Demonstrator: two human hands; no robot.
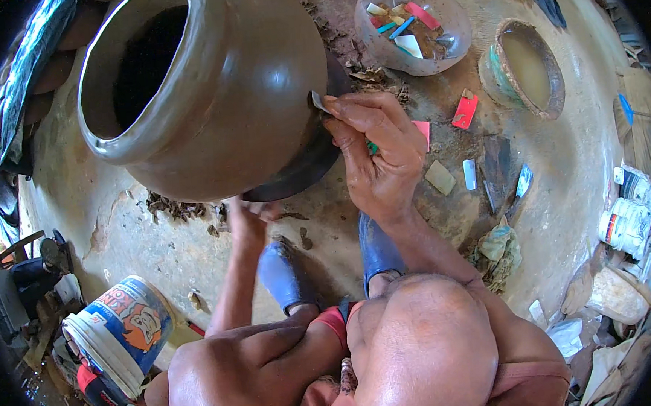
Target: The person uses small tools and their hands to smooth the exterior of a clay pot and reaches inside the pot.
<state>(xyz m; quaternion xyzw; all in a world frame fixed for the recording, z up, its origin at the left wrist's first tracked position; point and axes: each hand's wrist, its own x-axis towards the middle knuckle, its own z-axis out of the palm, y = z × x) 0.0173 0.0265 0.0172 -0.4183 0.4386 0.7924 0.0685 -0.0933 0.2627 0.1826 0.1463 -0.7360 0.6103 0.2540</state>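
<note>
A large brown clay pot (258,109) lies tilted with its wide mouth to the left, resting on a dark rounded support (301,171). My right hand (382,142) is beside its right wall, thumb and fingertips pinched on a small, thin grey scraper (318,100). The scraper's edge is at the pot's surface. Below the pot, my left hand (247,214) reaches up to the underside of the support. Pot and support hide most of its fingers, so its grip does not show.
A translucent bowl (454,51) of coloured plastic pieces and a basin of cloudy water (494,78) stand beyond my right hand. A red piece (465,110), several flat scraps and a crumpled rag (499,245) lie on the floor. A white-and-blue bucket (116,334) is at left.
</note>
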